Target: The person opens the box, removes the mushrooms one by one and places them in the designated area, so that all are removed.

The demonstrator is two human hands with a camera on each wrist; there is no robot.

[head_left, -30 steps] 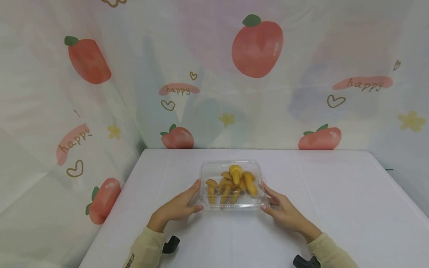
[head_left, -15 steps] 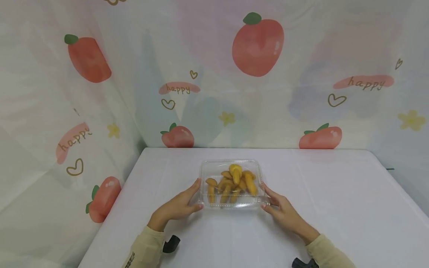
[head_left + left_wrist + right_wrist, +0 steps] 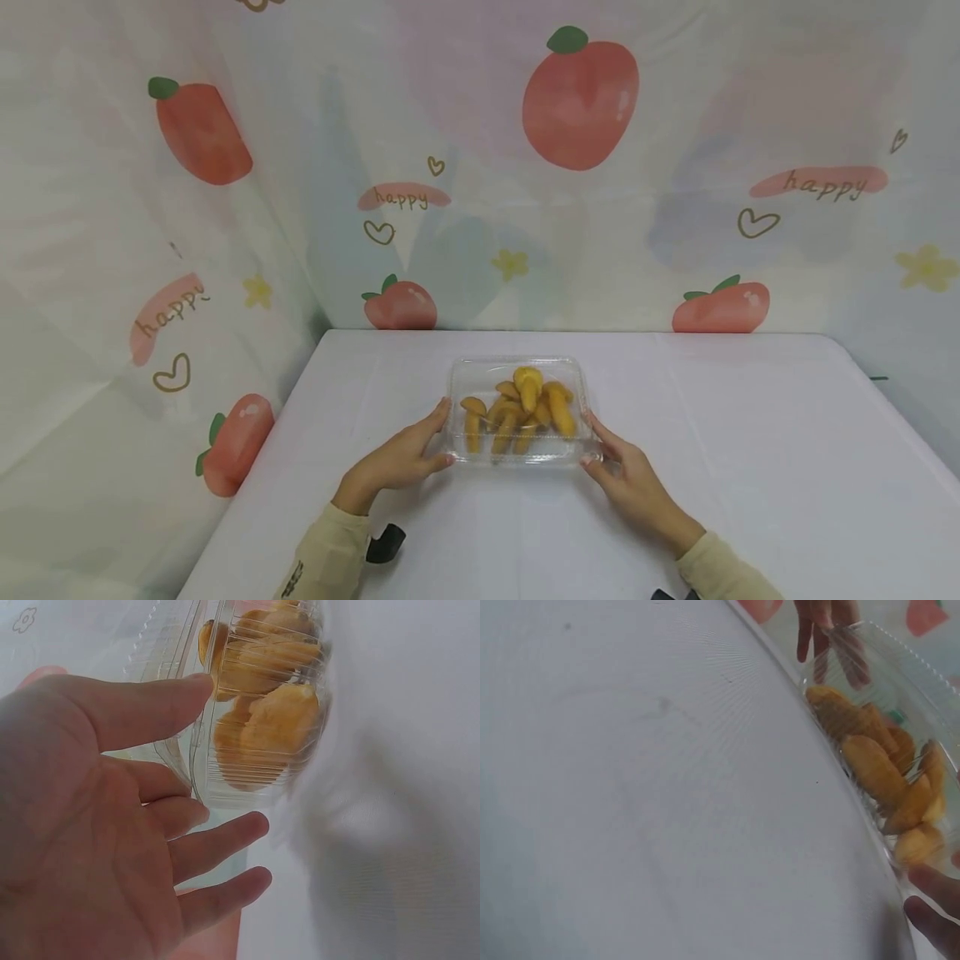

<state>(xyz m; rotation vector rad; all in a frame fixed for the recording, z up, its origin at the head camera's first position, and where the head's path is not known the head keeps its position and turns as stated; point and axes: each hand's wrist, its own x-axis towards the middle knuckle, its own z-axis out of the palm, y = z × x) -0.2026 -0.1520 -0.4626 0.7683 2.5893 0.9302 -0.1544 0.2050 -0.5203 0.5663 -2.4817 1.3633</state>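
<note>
A clear plastic clamshell box (image 3: 480, 459) sits on the white table with its lid down. Several yellow-brown mushrooms (image 3: 528, 388) lie inside it, visible through the plastic. My left hand (image 3: 401, 458) holds the box's left side, thumb at the near corner. In the left wrist view, the thumb of the left hand (image 3: 97, 817) touches the rim, two fingers meet the edge and the other two extend free. My right hand (image 3: 633, 483) holds the right side, thumb at the near corner. Only some right fingertips (image 3: 930, 924) show in the right wrist view, beside the box (image 3: 930, 682).
A white cloth covers the table (image 3: 750, 467). Behind it and on the left hang cloth walls (image 3: 480, 125) printed with peaches, hearts and "happy". A black wrist mount (image 3: 386, 543) shows at the left sleeve, and part of another (image 3: 671, 594) at the right.
My right hand and forearm have shifted slightly left, the thumb moving further in along the box's near corner. The left hand and the box stay practically in place.
</note>
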